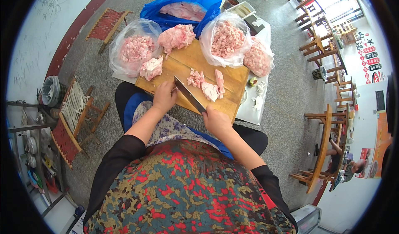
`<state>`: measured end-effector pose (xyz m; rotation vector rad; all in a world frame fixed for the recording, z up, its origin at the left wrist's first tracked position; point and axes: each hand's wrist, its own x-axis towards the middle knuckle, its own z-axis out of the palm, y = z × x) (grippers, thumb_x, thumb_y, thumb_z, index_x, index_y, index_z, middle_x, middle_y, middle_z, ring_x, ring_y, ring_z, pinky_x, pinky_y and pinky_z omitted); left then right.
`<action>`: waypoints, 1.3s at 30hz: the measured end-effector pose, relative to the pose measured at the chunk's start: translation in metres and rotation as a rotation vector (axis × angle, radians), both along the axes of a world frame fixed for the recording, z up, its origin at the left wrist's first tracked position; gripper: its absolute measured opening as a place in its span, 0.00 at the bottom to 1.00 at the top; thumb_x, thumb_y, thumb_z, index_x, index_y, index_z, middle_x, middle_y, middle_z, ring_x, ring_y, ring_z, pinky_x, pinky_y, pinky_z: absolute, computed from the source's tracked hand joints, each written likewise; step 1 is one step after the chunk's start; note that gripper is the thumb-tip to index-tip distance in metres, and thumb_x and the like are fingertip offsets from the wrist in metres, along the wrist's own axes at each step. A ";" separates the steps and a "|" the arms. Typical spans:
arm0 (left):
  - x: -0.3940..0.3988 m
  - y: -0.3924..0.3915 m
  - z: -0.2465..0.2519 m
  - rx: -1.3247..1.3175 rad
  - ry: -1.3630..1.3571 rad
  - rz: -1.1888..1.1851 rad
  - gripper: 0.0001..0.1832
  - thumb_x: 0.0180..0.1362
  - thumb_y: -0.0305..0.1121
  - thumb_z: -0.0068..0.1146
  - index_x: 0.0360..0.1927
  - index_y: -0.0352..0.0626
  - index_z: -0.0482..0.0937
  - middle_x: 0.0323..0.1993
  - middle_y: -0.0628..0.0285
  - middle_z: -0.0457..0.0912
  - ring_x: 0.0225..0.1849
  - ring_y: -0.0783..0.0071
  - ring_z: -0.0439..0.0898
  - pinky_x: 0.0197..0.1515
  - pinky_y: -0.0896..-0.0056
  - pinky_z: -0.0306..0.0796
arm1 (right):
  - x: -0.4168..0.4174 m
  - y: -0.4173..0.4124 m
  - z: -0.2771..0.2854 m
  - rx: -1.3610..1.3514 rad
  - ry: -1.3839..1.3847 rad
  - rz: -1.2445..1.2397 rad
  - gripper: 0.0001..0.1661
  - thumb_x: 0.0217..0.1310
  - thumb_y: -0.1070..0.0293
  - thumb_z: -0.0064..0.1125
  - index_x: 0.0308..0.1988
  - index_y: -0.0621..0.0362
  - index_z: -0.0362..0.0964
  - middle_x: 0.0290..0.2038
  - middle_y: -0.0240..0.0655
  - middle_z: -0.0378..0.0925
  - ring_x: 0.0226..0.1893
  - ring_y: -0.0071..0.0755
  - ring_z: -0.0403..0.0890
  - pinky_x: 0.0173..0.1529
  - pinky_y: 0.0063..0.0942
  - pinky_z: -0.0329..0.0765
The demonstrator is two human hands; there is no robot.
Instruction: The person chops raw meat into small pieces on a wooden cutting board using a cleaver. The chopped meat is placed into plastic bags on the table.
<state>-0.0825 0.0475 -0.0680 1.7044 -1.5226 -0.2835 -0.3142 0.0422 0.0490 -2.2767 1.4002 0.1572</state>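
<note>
My right hand (217, 122) grips the handle of a long dark-bladed kitchen knife (188, 94) at the near edge of a wooden cutting board (179, 64). The blade slants up and left across the board, its tip beside my left hand (165, 95). That hand's fingers are curled, and whether they pinch anything cannot be seen. Beyond the blade lie cut strips of pale pink raw fat (209, 90). A chunk of white fat (151, 68) rests at the board's left edge, and a larger slab (176, 38) lies on the far side.
Diced fat fills clear plastic bags on the left (137, 48) and right (227, 39). A blue plastic bag (152, 11) behind holds a big piece. White containers (244, 9) stand at the far right. Folding stools (106, 25) flank my left. A person (343, 168) sits far right.
</note>
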 end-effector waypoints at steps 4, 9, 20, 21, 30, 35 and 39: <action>0.000 0.001 -0.004 -0.019 0.014 -0.030 0.03 0.51 0.25 0.58 0.31 0.41 0.78 0.33 0.51 0.77 0.40 0.46 0.76 0.44 0.52 0.71 | 0.002 0.000 0.003 0.053 0.037 0.007 0.12 0.66 0.63 0.50 0.38 0.62 0.68 0.28 0.54 0.81 0.31 0.61 0.83 0.38 0.55 0.78; 0.004 0.002 -0.013 -0.060 0.030 -0.072 0.05 0.51 0.23 0.59 0.32 0.41 0.79 0.34 0.53 0.77 0.40 0.46 0.76 0.45 0.52 0.71 | 0.040 -0.008 -0.011 0.146 0.049 -0.052 0.09 0.64 0.68 0.49 0.39 0.62 0.71 0.34 0.55 0.82 0.35 0.60 0.84 0.41 0.53 0.79; 0.005 0.009 -0.007 0.085 0.100 -0.033 0.12 0.53 0.26 0.64 0.39 0.40 0.73 0.34 0.52 0.77 0.40 0.48 0.76 0.44 0.54 0.70 | -0.008 -0.039 -0.025 -0.012 -0.188 -0.105 0.14 0.66 0.61 0.52 0.38 0.64 0.71 0.31 0.59 0.80 0.34 0.66 0.82 0.40 0.56 0.77; 0.003 0.008 -0.005 0.105 0.152 -0.019 0.13 0.53 0.26 0.64 0.39 0.40 0.72 0.34 0.51 0.77 0.40 0.47 0.76 0.44 0.54 0.70 | -0.018 -0.038 -0.022 -0.025 -0.216 -0.128 0.14 0.66 0.61 0.53 0.37 0.63 0.70 0.30 0.59 0.80 0.33 0.66 0.81 0.39 0.57 0.77; 0.005 0.018 0.001 0.027 0.123 -0.099 0.10 0.51 0.22 0.61 0.36 0.39 0.74 0.34 0.51 0.77 0.40 0.47 0.75 0.44 0.53 0.70 | -0.003 0.006 -0.007 0.024 -0.097 -0.022 0.14 0.67 0.60 0.51 0.38 0.62 0.68 0.27 0.57 0.80 0.31 0.66 0.81 0.37 0.57 0.76; 0.004 0.013 -0.007 -0.045 0.068 -0.095 0.04 0.50 0.21 0.58 0.30 0.39 0.75 0.32 0.52 0.77 0.39 0.47 0.75 0.44 0.53 0.70 | 0.017 0.005 -0.002 0.152 0.008 -0.033 0.16 0.69 0.60 0.49 0.38 0.64 0.70 0.30 0.57 0.80 0.34 0.65 0.81 0.41 0.55 0.76; 0.000 0.016 -0.009 -0.067 0.005 -0.234 0.04 0.50 0.22 0.57 0.30 0.41 0.76 0.31 0.53 0.77 0.38 0.48 0.75 0.42 0.53 0.70 | 0.040 -0.002 -0.016 0.144 0.026 -0.028 0.16 0.69 0.60 0.48 0.40 0.64 0.71 0.32 0.56 0.81 0.36 0.64 0.82 0.43 0.53 0.77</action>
